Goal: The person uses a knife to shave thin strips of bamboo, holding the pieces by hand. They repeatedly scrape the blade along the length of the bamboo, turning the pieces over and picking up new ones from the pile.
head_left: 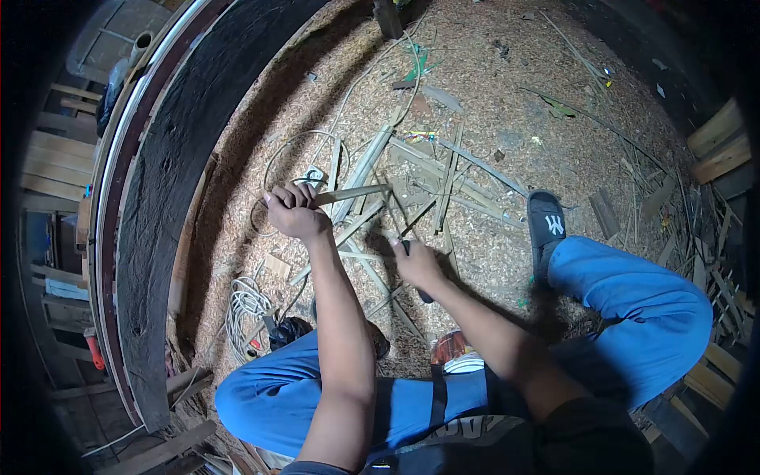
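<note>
My left hand [297,212] is closed around one end of a flat wooden strip [352,192], which points to the right above the litter of slats. Lower and to the right, my right hand [419,267] grips a tool with a dark handle [426,297]. The handle's butt shows below the fist. A thin part of this tool rises from the fist toward the strip's far end, and the two overlap there in this view. I cannot tell what kind of tool it is. Loose wooden slats [366,170] lie crossed on the ground beyond both hands.
Wood shavings [491,103] cover the ground. A white socket block [313,176] with a cable lies beyond my left hand, and a coiled cable [247,309] beside my left knee. A long dark beam [170,134] curves along the left. My sandalled foot [546,229] rests at right.
</note>
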The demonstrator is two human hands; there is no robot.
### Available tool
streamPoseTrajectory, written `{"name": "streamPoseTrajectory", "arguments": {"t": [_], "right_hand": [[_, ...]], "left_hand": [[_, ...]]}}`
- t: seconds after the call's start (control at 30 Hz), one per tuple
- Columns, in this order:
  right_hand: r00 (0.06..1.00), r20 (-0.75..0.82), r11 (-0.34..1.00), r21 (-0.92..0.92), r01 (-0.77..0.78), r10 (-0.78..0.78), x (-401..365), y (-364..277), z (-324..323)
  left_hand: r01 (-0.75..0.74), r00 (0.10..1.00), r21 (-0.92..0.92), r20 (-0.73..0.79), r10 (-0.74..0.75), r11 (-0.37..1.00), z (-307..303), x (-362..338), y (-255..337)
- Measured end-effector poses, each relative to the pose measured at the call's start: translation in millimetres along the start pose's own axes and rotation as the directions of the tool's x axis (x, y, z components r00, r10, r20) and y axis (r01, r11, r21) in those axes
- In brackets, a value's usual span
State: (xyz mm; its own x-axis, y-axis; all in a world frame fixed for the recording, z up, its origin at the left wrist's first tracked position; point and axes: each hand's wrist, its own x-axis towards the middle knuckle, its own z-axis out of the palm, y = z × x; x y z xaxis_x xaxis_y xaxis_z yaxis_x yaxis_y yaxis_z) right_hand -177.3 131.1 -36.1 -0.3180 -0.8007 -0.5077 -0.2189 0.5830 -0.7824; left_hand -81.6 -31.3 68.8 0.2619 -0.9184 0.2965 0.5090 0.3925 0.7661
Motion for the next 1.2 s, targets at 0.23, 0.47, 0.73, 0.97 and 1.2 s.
{"name": "streamPoseTrajectory", "arguments": {"t": [0.23, 0.47, 0.73, 0.97, 1.2], "right_hand": [[0.906, -0.13, 0.912, 0.028, 0.41, -0.404, -30, -19, 31], [0.996, -0.088, 1.0, 0.002, 0.031, -0.03, -6, 22, 10], [0.996, -0.068, 0.995, 0.075, 0.065, -0.06, 3, 30, 33], [0.988, -0.028, 0.988, 0.017, 0.154, -0.153, -8, 11, 6], [0.997, -0.064, 0.999, -0.025, -0.046, 0.044, 9, 38, 4]], "left_hand": [[0.234, 0.966, -0.098, 0.132, -0.221, 0.967, -33, 11, 0], [0.254, 0.949, -0.079, 0.215, -0.232, 0.964, -32, 9, -1], [0.278, 0.948, -0.082, 0.186, -0.259, 0.957, -25, 9, 0], [0.276, 0.934, -0.073, 0.258, -0.249, 0.958, -20, 8, -4], [0.236, 0.952, -0.158, 0.234, -0.195, 0.959, -31, 12, -4]]}}
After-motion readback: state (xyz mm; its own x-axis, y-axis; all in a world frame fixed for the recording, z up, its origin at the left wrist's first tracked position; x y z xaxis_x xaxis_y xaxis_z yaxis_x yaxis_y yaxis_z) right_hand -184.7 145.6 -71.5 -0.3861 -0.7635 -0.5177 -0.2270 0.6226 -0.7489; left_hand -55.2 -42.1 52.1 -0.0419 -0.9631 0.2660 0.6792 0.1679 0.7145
